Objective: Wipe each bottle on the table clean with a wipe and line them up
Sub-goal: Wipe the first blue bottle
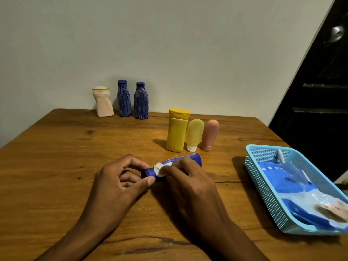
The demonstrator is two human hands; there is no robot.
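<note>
Seven bottles: six upright, one blue bottle lying down. Left hand pinches its cap; right hand presses one wipe on it, fingers curled.

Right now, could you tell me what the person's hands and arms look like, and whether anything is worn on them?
Both the left hand and the right hand are bare: no gloves, rings, watch or bracelets show. Both forearms are bare as well, with no sleeve visible down to the bottom edge of the picture. The fingernails that show are short and unpainted.
</note>
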